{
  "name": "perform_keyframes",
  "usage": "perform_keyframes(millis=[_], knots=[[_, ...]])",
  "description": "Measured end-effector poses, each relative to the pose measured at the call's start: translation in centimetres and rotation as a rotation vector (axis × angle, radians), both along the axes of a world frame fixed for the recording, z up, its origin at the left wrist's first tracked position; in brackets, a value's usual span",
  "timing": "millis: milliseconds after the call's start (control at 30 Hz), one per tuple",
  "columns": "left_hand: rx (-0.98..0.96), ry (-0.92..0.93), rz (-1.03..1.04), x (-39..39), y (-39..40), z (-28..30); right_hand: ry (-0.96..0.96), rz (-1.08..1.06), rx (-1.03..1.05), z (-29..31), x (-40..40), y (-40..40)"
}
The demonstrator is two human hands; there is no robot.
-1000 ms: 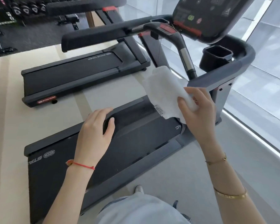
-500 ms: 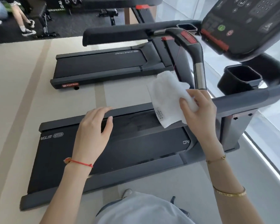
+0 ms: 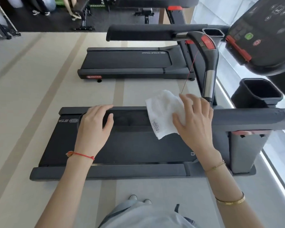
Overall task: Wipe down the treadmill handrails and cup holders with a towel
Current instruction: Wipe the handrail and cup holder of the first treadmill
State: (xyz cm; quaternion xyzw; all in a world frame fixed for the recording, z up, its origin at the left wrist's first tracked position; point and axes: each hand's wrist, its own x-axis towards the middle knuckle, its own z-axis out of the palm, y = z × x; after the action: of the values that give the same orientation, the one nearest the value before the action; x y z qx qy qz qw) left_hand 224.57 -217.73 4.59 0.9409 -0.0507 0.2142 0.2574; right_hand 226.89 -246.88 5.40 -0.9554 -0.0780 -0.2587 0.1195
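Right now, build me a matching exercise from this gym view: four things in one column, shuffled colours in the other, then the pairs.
Things:
1. towel
2. cup holder
3. start button on the console
4. cord bracelet on the left wrist

Colours:
A. green
B. red
C. white
D. black

Pairs: 1-C, 2-D, 3-A, 4-B

The right hand holds the towel on the near handrail; the left hand hangs open over the treadmill belt.
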Motion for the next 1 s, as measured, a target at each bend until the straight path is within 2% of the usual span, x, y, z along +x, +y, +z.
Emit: perform_keyframes(millis=[100,267,367,500,600,767,867,933,1000], knots=[[0.009,-0.006,0.002,-0.1,0.1,-0.2,0.009,0.133,-0.207,0.6,0.3,0.5],[0.019,-0.014,0.004,-0.1,0.8,-0.5,0.227,0.242,-0.274,0.5,0.5,1.6],[0.020,-0.012,0.007,-0.3,1.2,-0.6,0.192,0.241,-0.365,0.8,0.7,2.2],[0.029,-0.006,0.016,-0.4,1.9,-0.7,0.154,0.302,-0.281,1.3,1.5,2.0],[0.027,-0.010,0.020,-0.5,2.3,-1.0,0.169,0.342,-0.209,-0.4,1.8,2.5],[0.019,-0.003,0.023,-0.6,2.5,-1.2,-0.001,0.254,-0.221,-2.8,2.6,4.7],[0.017,-0.008,0.021,-0.6,2.6,-1.3,-0.052,0.278,-0.192,-2.8,2.8,6.6],[0.011,-0.015,0.023,-0.6,2.5,-1.3,-0.101,0.303,-0.180,-2.8,3.2,6.3],[0.008,-0.014,0.026,-0.5,2.5,-1.3,-0.115,0.219,-0.186,-3.2,4.0,4.7]])
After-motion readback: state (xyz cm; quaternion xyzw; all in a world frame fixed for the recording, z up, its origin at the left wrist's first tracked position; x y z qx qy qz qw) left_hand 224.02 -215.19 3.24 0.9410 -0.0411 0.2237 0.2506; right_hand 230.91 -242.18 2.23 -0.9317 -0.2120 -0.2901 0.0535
